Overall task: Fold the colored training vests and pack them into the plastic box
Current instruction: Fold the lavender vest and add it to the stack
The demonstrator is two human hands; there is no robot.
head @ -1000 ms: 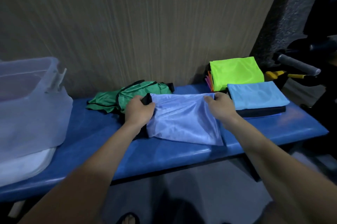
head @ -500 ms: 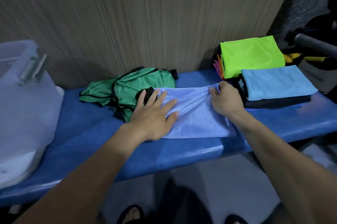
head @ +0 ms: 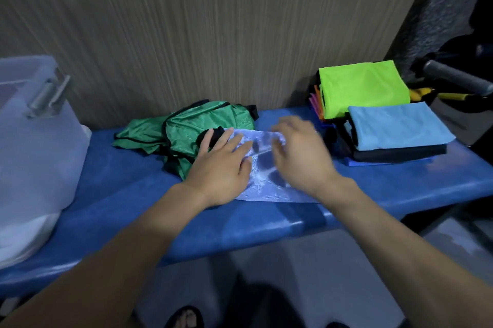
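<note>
A folded light purple-blue vest (head: 262,183) lies on the blue bench (head: 128,210) in front of me. My left hand (head: 222,170) presses flat on its left part with fingers spread. My right hand (head: 298,157) hovers blurred over its right part, fingers loosely bent, holding nothing. A crumpled green vest (head: 186,130) lies behind the left hand. Folded vests are stacked at the right: a lime one (head: 362,85) and a light blue one (head: 394,125) on dark ones. The translucent plastic box (head: 34,146) stands at the bench's left end.
A wood-grain wall (head: 213,34) backs the bench. Behind the stacks at the right are a grey handlebar grip (head: 453,77) and a yellow tool (head: 437,94). My sandalled foot (head: 186,318) shows on the floor below the bench edge.
My right hand has let go of the vest's far right edge and moved left over the fabric. My left hand stays flat on the vest.
</note>
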